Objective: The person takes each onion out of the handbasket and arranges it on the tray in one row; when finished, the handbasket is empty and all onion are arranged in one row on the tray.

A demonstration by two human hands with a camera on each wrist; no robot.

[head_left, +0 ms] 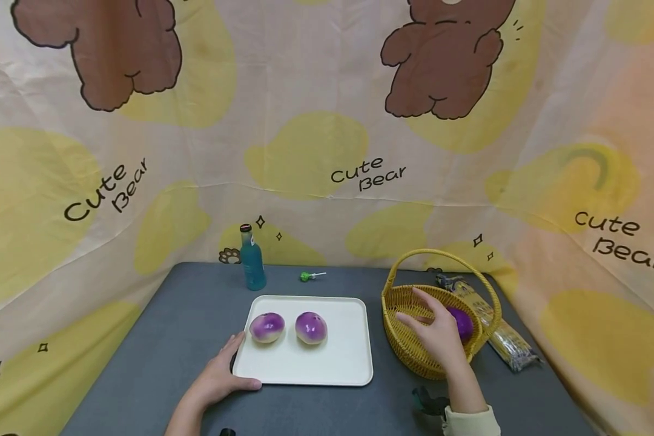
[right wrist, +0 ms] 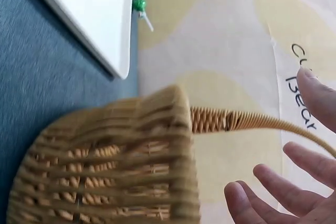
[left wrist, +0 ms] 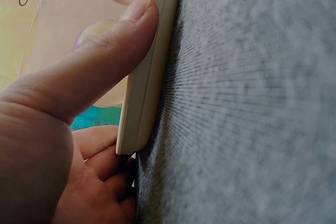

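At the near left corner of the white tray my left hand holds on, thumb over the front rim and the fingers along the left side. On the tray sit two purple-and-white turnips, the left turnip and the right turnip, side by side. My right hand is over the yellow wicker basket, thumb and fingers spread apart with nothing between them. Inside the basket, a purple round thing is partly hidden behind this hand. The basket's handle arches behind the hand.
A blue bottle stands behind the tray, with a green lollipop lying to its right. Right of the basket lies a long plastic packet. A dark thing is near the right wrist. A printed cloth hangs behind the table.
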